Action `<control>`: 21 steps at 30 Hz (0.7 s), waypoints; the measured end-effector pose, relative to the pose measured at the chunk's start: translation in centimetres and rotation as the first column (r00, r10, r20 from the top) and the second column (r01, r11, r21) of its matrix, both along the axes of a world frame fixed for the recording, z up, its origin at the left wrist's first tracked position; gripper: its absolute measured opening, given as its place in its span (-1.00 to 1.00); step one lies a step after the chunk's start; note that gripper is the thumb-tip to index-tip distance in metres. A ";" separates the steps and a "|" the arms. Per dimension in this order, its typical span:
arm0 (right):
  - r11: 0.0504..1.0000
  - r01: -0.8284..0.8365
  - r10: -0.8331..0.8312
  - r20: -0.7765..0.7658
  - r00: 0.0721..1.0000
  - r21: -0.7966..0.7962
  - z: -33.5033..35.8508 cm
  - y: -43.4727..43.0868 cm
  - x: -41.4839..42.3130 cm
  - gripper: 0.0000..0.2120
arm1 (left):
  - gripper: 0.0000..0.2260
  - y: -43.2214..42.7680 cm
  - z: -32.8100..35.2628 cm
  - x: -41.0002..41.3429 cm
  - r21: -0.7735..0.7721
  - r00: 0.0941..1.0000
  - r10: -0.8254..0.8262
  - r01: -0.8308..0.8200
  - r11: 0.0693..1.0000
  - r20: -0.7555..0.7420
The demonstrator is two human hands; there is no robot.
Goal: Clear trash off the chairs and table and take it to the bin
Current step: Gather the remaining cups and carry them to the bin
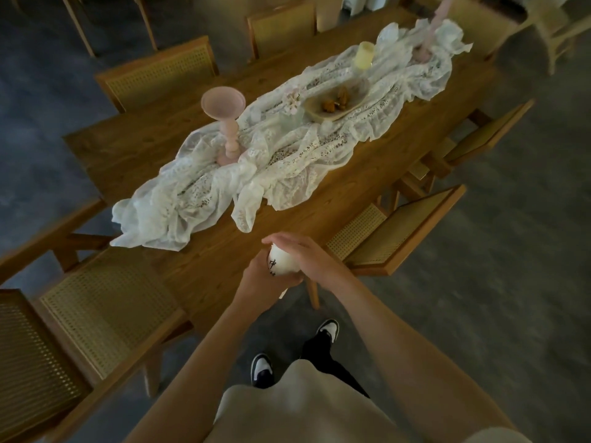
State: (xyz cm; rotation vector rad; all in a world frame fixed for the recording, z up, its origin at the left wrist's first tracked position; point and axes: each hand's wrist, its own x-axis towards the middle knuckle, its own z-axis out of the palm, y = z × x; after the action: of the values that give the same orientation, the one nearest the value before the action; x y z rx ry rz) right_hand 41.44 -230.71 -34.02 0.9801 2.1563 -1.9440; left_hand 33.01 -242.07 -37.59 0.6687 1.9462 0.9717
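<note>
A white paper cup (281, 262) with black lettering sits between both my hands, above the near corner of the wooden table (134, 155). My left hand (260, 281) grips the cup from below and the left, fingers wrapped round it. My right hand (303, 255) lies over the cup's top and right side, with its fingers stretched flat across the rim. Most of the cup is hidden by the two hands.
A crumpled white lace runner (256, 161) covers the table's middle, with a pink stemmed stand (225, 123), a wooden bowl (335, 103), a yellow candle (364, 55) and a pink candlestick (425, 43). Cane-seated chairs (105, 302) (393, 231) ring the table. Grey floor lies to the right.
</note>
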 end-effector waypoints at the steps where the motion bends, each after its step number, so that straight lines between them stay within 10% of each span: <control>1: 0.999 -0.029 0.029 0.006 1.000 0.020 -0.1 0.0 0.3 -0.59 | -0.50 0.1 -0.3 0.2 -0.014 1.000 0.001 0.000 1.000 0.018; 21: 0.860 0.483 -0.485 0.033 0.874 -0.162 -1.7 11.5 17.4 -0.64 | -0.57 14.2 0.6 13.2 0.033 0.959 -0.284 0.284 0.958 0.002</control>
State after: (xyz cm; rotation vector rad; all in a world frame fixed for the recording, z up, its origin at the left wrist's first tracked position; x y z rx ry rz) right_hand 58.82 -219.24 -35.74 1.6060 1.8312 -2.2840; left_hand 46.24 -227.82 -36.96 0.9337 1.7706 0.8259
